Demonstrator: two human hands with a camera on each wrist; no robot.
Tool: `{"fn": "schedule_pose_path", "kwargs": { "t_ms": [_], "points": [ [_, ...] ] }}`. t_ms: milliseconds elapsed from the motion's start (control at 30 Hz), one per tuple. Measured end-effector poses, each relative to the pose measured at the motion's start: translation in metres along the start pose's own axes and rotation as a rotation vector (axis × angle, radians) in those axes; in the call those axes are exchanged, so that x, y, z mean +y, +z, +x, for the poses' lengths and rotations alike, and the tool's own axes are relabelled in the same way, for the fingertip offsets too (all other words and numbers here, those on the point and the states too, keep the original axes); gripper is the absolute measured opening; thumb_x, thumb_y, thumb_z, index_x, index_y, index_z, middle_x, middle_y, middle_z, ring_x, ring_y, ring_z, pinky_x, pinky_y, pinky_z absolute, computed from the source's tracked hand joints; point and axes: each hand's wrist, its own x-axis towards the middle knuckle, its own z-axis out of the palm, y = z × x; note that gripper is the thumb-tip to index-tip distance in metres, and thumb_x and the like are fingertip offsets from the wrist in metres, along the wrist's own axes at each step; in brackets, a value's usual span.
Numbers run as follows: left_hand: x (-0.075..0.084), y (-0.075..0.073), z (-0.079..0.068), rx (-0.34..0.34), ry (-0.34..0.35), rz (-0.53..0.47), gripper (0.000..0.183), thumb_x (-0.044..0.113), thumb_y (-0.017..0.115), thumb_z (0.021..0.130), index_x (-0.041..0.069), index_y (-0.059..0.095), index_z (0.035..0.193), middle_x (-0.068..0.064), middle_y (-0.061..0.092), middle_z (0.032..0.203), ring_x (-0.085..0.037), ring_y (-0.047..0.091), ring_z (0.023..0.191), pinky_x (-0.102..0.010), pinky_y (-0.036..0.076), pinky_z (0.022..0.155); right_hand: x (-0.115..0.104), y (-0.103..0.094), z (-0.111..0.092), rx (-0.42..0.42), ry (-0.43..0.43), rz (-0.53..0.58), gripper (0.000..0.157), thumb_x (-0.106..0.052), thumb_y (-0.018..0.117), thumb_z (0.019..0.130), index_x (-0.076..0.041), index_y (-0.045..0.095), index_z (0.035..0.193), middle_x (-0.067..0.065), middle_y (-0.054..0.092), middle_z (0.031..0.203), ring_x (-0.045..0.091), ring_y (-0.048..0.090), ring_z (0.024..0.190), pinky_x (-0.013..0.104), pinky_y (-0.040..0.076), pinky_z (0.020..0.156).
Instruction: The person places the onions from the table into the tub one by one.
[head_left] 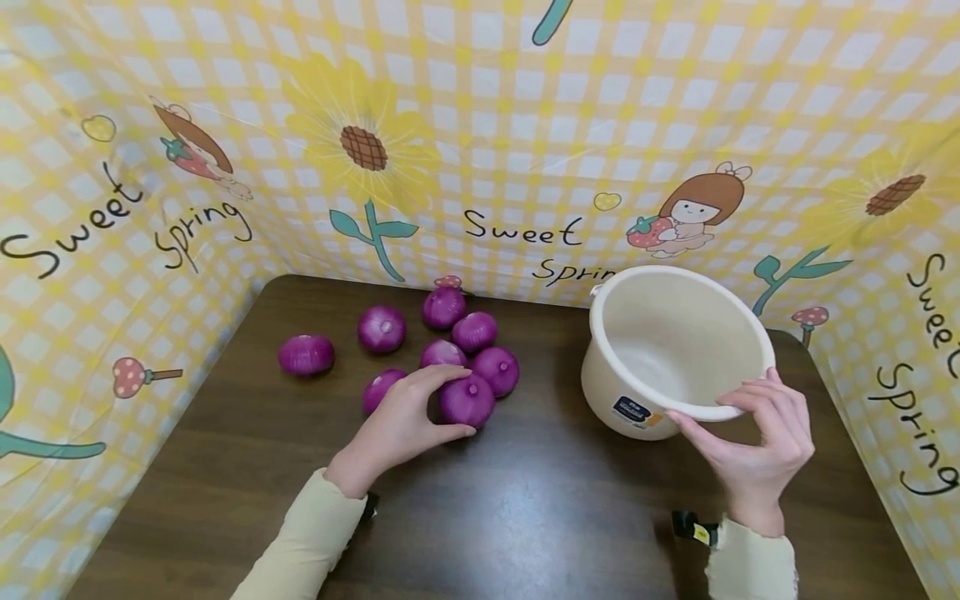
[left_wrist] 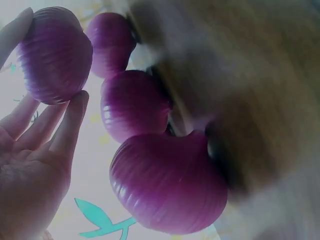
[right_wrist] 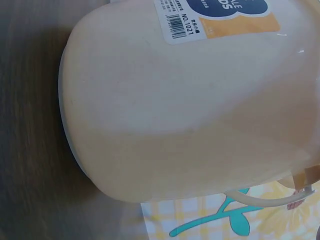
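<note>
My left hand [head_left: 405, 412] curves its thumb and fingers around a red onion [head_left: 467, 403] at the near side of a cluster. In the left wrist view, thumb and fingertips touch opposite sides of that onion [left_wrist: 55, 57]. Other red onions [head_left: 496, 372] sit close beside it, one partly behind the hand. On the right stands a cream plastic bucket [head_left: 609, 390], its visible inside bare. My right hand [head_left: 765, 442] pinches the bucket's near right rim, thumb outside and fingers over the edge. The right wrist view shows the bucket wall [right_wrist: 150, 100] but not the fingers.
Apart from the cluster, a red onion [head_left: 307, 355] lies farthest left and another [head_left: 382, 329] farther back. A dark wooden table [head_left: 525, 517] carries everything. Checked yellow cloth [head_left: 510, 150] surrounds its back and sides. A handle [right_wrist: 270, 201] hangs on the bucket.
</note>
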Motion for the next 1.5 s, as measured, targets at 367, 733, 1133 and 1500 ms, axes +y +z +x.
{"fn": "schedule_pose_path", "kwargs": {
  "t_ms": [367, 733, 1133, 1500],
  "points": [
    [0.003, -0.021, -0.001, 0.115, 0.026, -0.044, 0.072, 0.038, 0.093, 0.075, 0.018, 0.063, 0.137, 0.005, 0.060, 0.139, -0.015, 0.052, 0.132, -0.040, 0.045, 0.107, 0.001, 0.006, -0.006, -0.081, -0.041, 0.061, 0.072, -0.063, 0.093, 0.055, 0.002, 0.065, 0.061, 0.019, 0.065, 0.070, 0.031, 0.058, 0.084, 0.051, 0.049, 0.101],
    [0.011, -0.043, 0.013, 0.186, 0.124, -0.003, 0.073, 0.036, 0.094, 0.074, 0.014, 0.063, 0.136, -0.001, 0.061, 0.138, -0.019, 0.054, 0.130, -0.042, 0.049, 0.103, -0.014, 0.011, -0.007, -0.095, -0.072, 0.123, 0.070, -0.061, 0.092, 0.058, 0.002, 0.062, 0.060, 0.020, 0.063, 0.067, 0.033, 0.056, 0.079, 0.051, 0.051, 0.099],
    [0.028, -0.053, 0.024, 0.271, 0.183, -0.035, 0.075, 0.034, 0.096, 0.072, 0.016, 0.064, 0.138, -0.002, 0.060, 0.140, -0.019, 0.053, 0.132, -0.040, 0.044, 0.108, -0.025, 0.011, -0.007, -0.173, -0.083, 0.196, 0.067, -0.057, 0.095, 0.054, 0.000, 0.061, 0.058, 0.015, 0.060, 0.065, 0.029, 0.054, 0.077, 0.050, 0.050, 0.101],
    [0.043, -0.051, 0.025, 0.291, 0.180, -0.123, 0.074, 0.029, 0.097, 0.071, 0.017, 0.064, 0.137, 0.004, 0.060, 0.140, -0.017, 0.053, 0.131, -0.037, 0.046, 0.107, -0.038, 0.009, -0.005, -0.241, -0.113, 0.296, 0.065, -0.054, 0.096, 0.056, -0.002, 0.057, 0.056, 0.008, 0.057, 0.061, 0.024, 0.053, 0.072, 0.046, 0.050, 0.099]
  ]
}}
